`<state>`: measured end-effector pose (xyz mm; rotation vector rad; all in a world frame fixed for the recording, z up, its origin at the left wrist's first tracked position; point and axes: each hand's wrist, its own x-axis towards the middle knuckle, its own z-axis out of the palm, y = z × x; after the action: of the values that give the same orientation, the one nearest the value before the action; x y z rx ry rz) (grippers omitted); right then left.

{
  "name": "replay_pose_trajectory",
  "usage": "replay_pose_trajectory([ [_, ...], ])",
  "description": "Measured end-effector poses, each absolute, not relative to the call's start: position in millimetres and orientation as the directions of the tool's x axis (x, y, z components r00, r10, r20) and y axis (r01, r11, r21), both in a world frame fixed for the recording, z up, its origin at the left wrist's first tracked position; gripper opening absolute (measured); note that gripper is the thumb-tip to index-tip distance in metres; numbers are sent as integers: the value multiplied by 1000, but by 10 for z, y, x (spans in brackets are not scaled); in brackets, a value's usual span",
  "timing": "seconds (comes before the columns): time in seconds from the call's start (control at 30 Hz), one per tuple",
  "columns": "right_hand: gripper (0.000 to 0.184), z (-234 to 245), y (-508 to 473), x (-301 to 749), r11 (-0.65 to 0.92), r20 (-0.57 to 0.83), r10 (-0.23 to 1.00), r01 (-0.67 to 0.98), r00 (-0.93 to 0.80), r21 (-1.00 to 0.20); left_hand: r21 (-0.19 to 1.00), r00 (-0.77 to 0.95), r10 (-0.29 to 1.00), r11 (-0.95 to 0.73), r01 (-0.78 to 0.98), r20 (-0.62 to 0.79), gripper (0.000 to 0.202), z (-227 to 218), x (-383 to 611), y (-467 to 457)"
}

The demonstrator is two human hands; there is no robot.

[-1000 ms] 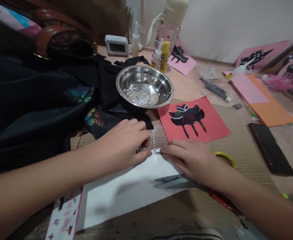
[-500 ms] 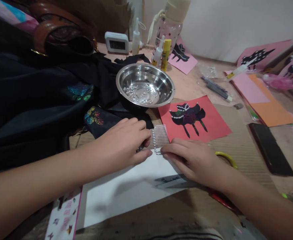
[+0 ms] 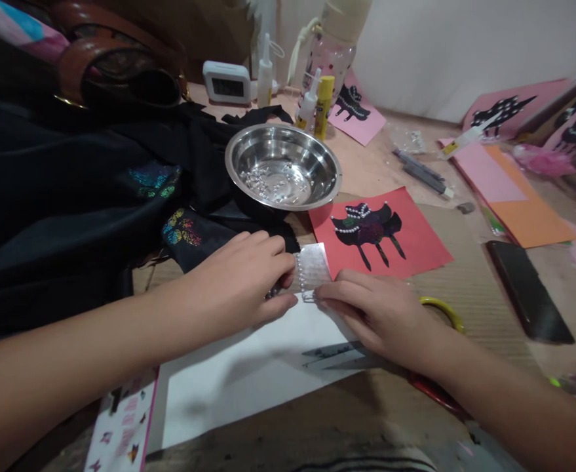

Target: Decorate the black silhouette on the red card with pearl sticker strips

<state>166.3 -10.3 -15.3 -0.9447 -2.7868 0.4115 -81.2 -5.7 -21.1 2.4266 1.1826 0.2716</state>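
Observation:
A clear sheet of pearl stickers [image 3: 313, 262] spans the gap between my two hands, with a row of small white beads along its left part. My left hand [image 3: 261, 275] is closed with curled fingers on its left side, and more beads show under the fingers. Thumb and forefinger of my right hand [image 3: 373, 308] pinch the sheet's lower right corner. Beneath both hands lies a white paper [image 3: 223, 387]. Scissors [image 3: 442, 309] with yellow and red handles rest under my right wrist, blades on the paper.
Beyond my hands are a steel bowl [image 3: 334, 167] with loose beads and a red card [image 3: 422, 252] bearing a beaded black shape. Dark cloth [image 3: 61, 216] covers the left. A phone [image 3: 531, 295] lies right. Glue bottles [image 3: 265, 82], a clock [image 3: 227, 83] and a drinking bottle [image 3: 337, 49] stand behind.
The sticker sheet has tilted slightly and catches more light. Both hands keep nearly the same place and grip. The whole view has shifted a little.

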Motion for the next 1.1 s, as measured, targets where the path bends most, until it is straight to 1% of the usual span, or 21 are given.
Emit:
replay_pose_trajectory([
  [0.13, 20, -144, -104, 1667, 764, 60, 608, 563, -792, -314, 453, 612, 790, -536, 712, -28, 18, -178, -798, -62],
  [0.3, 21, -160, -96, 1664, 777, 55, 595, 557, -802, -293, 446, 599, 798, -514, 733, -66, 16, -143, -776, -51],
  [0.5, 28, -209, -101, 1674, 818, 46, 560, 544, -827, -186, 436, 612, 789, -530, 727, -61, 17, -137, -782, -54],
  [0.57, 27, -207, -107, 1670, 816, 70, 564, 544, -823, -195, 436, 612, 789, -531, 727, -60, 18, -132, -786, -65],
  [0.67, 26, -180, -110, 1659, 790, 104, 594, 554, -798, -263, 437, 611, 789, -527, 729, -66, 17, -128, -792, -76],
  [0.73, 26, -160, -106, 1655, 784, 103, 599, 555, -794, -278, 440, 610, 789, -526, 728, -65, 17, -132, -796, -76],
  [0.93, 24, -156, -101, 1676, 792, 56, 588, 559, -807, -245, 441, 613, 789, -538, 718, -35, 18, -164, -789, -61],
  [1.1, 24, -169, -112, 1680, 812, 45, 565, 545, -824, -209, 429, 613, 788, -538, 726, -49, 17, -158, -781, -67],
])
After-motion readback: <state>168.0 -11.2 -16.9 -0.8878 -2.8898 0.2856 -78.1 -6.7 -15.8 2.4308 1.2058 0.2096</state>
